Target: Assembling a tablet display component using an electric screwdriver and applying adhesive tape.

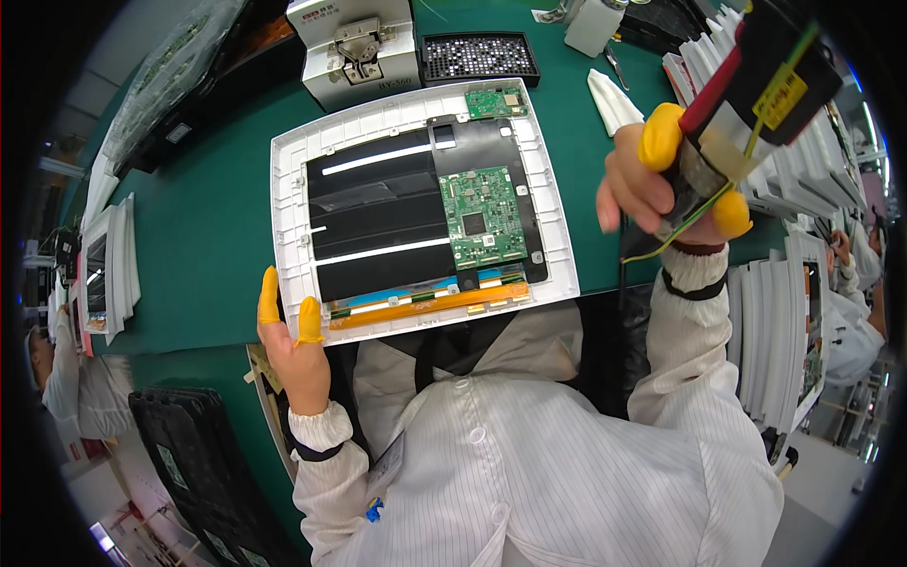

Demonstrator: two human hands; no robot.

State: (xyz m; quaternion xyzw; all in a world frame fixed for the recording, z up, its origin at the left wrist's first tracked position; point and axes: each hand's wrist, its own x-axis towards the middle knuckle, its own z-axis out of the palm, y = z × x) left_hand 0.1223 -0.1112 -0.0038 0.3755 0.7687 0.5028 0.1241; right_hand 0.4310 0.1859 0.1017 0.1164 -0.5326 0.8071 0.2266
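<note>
A white panel housing (290, 203) lies in front of me with its inside facing up, its lower edge near my lap. A green circuit board (505, 213) sits on the black backing at its right, with a smaller green board (494, 103) at the top right corner. Along the lower edge runs an orange strip (430, 307). My left hand (300, 364), in yellow finger cots, grips the housing's lower left corner. To the right, raised above the table, my right hand (642, 180) is wrapped round a red and black electric screwdriver (737, 90); its tip cannot be made out.
Behind the housing stand a white screw feeder (354, 61) and a black perforated tray (479, 59). A white cloth (612, 102), tweezers (616, 68) and a white bottle (594, 25) lie or stand at back right. White housings (770, 331) are stacked at right, black trays (203, 463) at lower left.
</note>
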